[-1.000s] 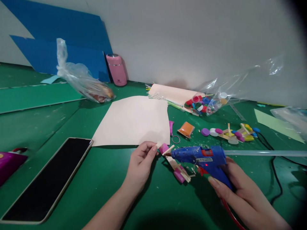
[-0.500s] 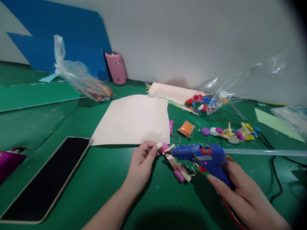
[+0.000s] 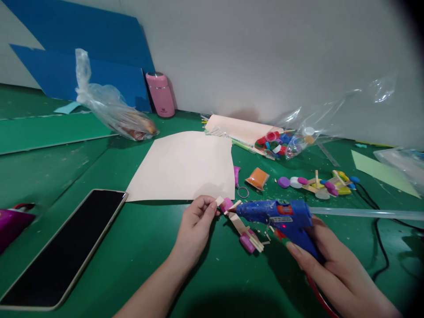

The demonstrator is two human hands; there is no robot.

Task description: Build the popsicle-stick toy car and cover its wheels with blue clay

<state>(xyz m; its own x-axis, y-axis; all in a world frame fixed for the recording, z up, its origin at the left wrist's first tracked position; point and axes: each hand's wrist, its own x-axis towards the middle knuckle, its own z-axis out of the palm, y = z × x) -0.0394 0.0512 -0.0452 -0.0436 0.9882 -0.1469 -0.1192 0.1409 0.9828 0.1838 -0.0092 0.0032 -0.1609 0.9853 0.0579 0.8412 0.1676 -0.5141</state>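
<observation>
My left hand pinches one end of a small craft-stick model, made of pale wooden sticks with pink clay-like lumps at both ends. A blue hot glue gun is in my right hand, its fingers wrapped round the handle. The gun's nozzle points left and meets the model near the upper pink lump; whether they touch I cannot tell. A clear glue stick juts from the gun's back, and a small red light glows on its side. Wood scraps lie beside the model.
A cream paper sheet lies behind my left hand, with a phone to the left. An orange packet and a colourful stick model sit behind the gun. Its black cable runs at right. Further back are a pink flask and plastic bags.
</observation>
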